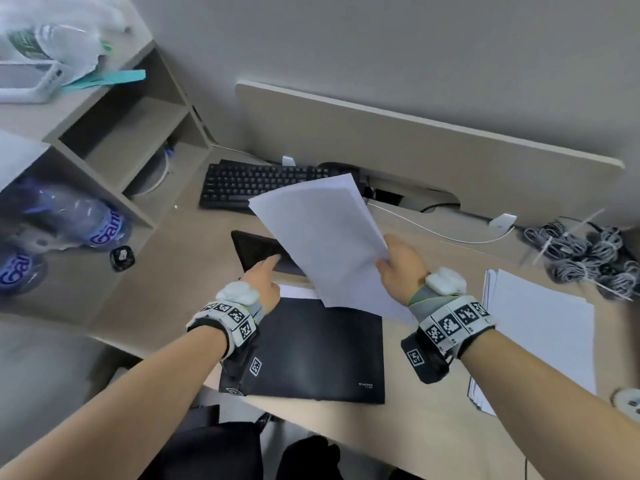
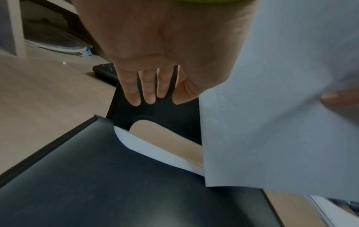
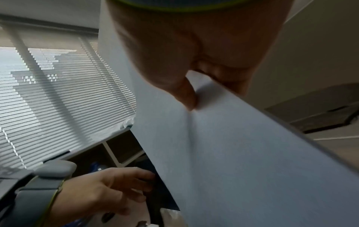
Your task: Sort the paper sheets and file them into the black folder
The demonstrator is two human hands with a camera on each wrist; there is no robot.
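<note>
Pinching the near right edge of a white paper sheet [image 1: 322,237], the right hand [image 1: 403,268] holds it raised and tilted above the desk [image 1: 166,306], thumb on top and fingers curled beneath. The right wrist view shows the thumb [image 3: 186,92] pressing a shallow crease into the paper, which the head view does not reveal. The left hand [image 1: 261,282] is empty, its fingers [image 2: 134,90] straight and slightly spread, reaching over a dark flat pad [image 1: 256,249] beyond the black folder [image 1: 322,355]; whether they touch it cannot be told. The folder lies closed and flat on the desk in front of the person, matte, with small pale lettering near its lower right corner. Only the left wrist view shows a curved white sheet edge [image 2: 155,150] peeking out past the folder's far edge. A paper stack [image 1: 540,327] rests on the desk to the right of the folder, well apart from it. A black keyboard [image 1: 263,183] sits farther back, partly hidden by the raised sheet, which looks blank and unmarked.
</note>
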